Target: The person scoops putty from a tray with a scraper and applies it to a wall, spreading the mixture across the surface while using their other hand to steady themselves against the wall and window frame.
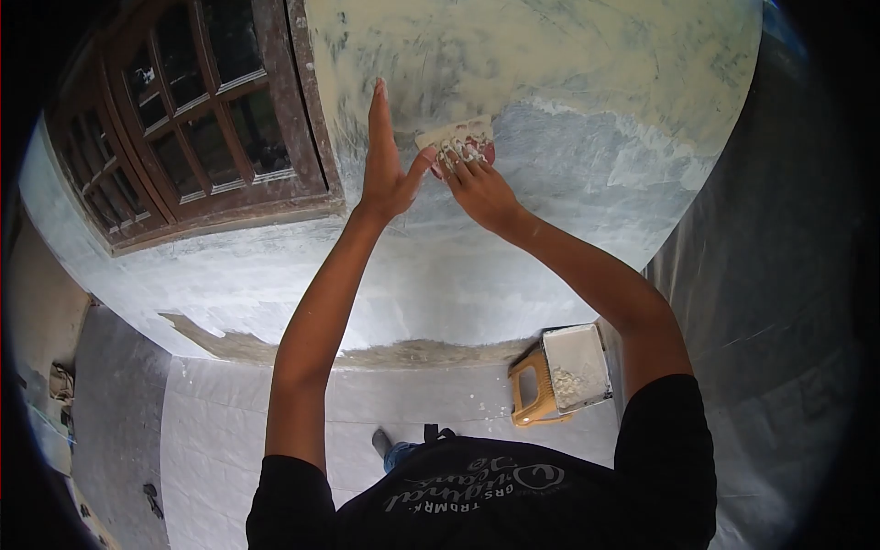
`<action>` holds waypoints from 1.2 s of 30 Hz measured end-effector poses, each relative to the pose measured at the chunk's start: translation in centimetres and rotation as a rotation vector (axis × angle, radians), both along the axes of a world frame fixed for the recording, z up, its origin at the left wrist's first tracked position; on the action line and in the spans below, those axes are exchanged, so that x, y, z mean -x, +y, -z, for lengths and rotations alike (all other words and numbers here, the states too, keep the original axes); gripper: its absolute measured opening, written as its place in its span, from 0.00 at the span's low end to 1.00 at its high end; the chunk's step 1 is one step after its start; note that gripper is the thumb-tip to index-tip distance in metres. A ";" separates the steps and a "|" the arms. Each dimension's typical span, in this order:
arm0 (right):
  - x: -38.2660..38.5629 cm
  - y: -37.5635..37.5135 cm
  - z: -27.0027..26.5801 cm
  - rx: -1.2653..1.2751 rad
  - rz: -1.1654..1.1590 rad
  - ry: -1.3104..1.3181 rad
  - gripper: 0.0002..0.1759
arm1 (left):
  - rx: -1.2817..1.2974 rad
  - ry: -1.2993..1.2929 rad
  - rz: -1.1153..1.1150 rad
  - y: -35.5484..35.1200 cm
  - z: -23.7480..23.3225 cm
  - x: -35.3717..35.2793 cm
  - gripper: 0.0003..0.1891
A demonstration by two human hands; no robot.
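Observation:
My right hand (481, 191) is wrapped round a flat scraper (456, 139) smeared with clumps of pale paste, its light edge at the wall. Beside it my left hand (388, 174) is raised with the fingers stretched upward, the thumb at the scraper's left side; it grips nothing. Both hands are in front of the wall (568, 147), which is yellowish and patchy above and grey-white lower down.
A brown wooden window (220, 101) with glass panes is at the upper left. Low on the right, a tray (577, 362) holding pale paste rests on a yellow stool (529, 390). Sheeting (229, 412) covers the floor; dark sheeting (770, 302) hangs at the right.

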State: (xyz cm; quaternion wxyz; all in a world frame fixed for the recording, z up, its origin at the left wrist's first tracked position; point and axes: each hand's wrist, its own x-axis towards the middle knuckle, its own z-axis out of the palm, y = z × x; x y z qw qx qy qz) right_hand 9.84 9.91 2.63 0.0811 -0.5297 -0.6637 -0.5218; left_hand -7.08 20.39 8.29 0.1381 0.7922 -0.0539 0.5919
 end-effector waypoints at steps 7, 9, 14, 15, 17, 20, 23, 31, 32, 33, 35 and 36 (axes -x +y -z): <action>0.3 -1.7 -6.8 -0.091 -0.093 0.010 0.27 | 0.016 -0.039 -0.030 0.6 0.1 0.6 0.50; 0.4 -0.6 -11.4 -0.216 -0.102 0.060 0.28 | 0.018 -0.048 -0.020 0.3 0.1 0.1 0.50; -1.2 2.6 -13.3 -0.309 -0.032 -0.086 0.28 | 0.009 -0.057 0.036 -0.5 0.2 -1.0 0.50; -1.8 3.3 -12.2 -0.286 0.015 -0.137 0.27 | 0.015 -0.050 0.033 -0.5 0.4 -0.9 0.51; -1.4 2.4 -8.4 -0.197 0.061 -0.122 0.26 | 0.018 -0.044 0.032 -0.4 0.8 -0.7 0.51; -1.9 -0.2 -0.7 0.058 0.068 0.027 0.29 | 0.047 -0.029 0.038 0.0 1.5 -0.2 0.52; -2.2 -4.4 3.3 0.171 0.046 0.084 0.28 | 0.058 -0.031 0.027 0.4 1.8 -0.1 0.52; -4.3 -7.5 -10.8 -0.133 0.010 0.292 0.35 | 0.038 -0.017 0.072 -1.4 0.7 -3.6 0.52; -5.0 -6.8 -13.0 -0.264 -0.035 0.257 0.35 | 0.041 -0.014 0.075 -1.8 0.4 -4.1 0.52; -5.5 -6.3 -14.7 -0.337 -0.055 0.220 0.34 | 0.027 -0.015 0.092 -2.3 0.2 -4.6 0.52; -7.4 -4.2 -16.0 -0.370 -0.093 0.175 0.35 | 0.012 -0.013 0.109 -2.9 0.0 -5.4 0.53; -8.1 -3.5 -15.8 -0.402 -0.130 0.129 0.37 | 0.000 -0.015 0.108 -3.1 0.0 -5.7 0.53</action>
